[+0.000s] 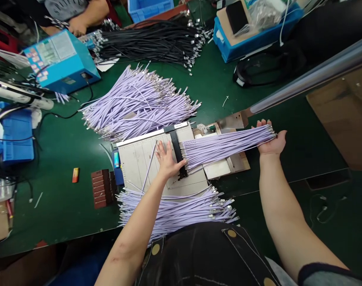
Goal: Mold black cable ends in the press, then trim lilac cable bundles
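Observation:
A flat bundle of lilac cables point(225, 145) lies across a guillotine paper cutter point(139, 163), its left ends lined up along a black bar point(176, 149). My right hand point(271, 145) holds the metal-tipped right ends, palm under them and thumb sticking out. My left hand point(169, 163) is open and spread on the cutter's board, with the thumb reaching over the black bar to the cable ends. A single lilac cable point(149, 167) lies left of that hand. The cutter's long metal arm point(306, 79) is raised toward the upper right.
A large lilac cable pile point(139, 103) lies behind the cutter, another pile point(181, 210) in front. Black cables point(148, 41) are heaped farther back, near another person's hand point(78, 26). A blue machine point(61, 59), a blue bin point(255, 29) and a brown block point(100, 188) stand around.

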{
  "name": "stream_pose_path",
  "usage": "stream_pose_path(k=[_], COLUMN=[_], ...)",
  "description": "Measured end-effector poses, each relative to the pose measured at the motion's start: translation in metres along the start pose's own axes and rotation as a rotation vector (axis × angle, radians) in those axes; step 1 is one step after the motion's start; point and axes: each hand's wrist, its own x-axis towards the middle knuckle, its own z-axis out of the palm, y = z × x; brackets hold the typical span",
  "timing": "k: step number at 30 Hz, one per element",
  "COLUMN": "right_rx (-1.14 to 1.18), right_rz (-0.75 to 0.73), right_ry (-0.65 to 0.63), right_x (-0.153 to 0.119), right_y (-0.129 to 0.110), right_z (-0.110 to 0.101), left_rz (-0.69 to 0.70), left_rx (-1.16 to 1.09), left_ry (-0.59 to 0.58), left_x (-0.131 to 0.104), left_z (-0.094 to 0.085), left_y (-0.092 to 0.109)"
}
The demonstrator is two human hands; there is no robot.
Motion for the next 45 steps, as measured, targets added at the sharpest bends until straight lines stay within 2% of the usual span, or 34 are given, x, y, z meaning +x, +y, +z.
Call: stream_pose_path(k=[6,16,20,26,32,36,39,45], right_rx=[0.007,0.018,0.012,-0.02,0.0,0.022,0.013,0.067], right_rz=[-0.012,-0.002,0.0,-0.019,-0.015,-0.018,-0.01,-0.021], right_ry=[0.0,-0.042,-0.061,-0.063,-0.037,-0.038,-0.064,-0.036], right_x=[-0.001,0.0,0.001,0.002,0.0,0.0,0.0,-0.002], right_y=[0.0,-0.001,-0.001,-0.001,-0.001,-0.001,-0.002,0.0], right_z=[-0.002,-0.005,-0.007,-0.009,-0.007,-0.008,-0.008,-0.006], left_rz=[-0.123,-0.18,-0.132,-0.049,-0.027,-0.143,-0.18,-0.148], left_rx=[0.033,0.017,-0.024,0.057,0.033,0.044,0.008,-0.036], left_ry=[0.02,-0.002,-0.012,0.034,-0.062,-0.039,-0.073,-0.131], left_x=[0.005,0.002,0.005,0.013,0.007,0.006,0.006,-0.001], left_z=[-0.002,-0.006,-0.011,-0.013,-0.008,-0.003,-0.007,-0.016], left_y=[0.005,0.011,0.01,0.016,0.014,0.015,0.015,0.015])
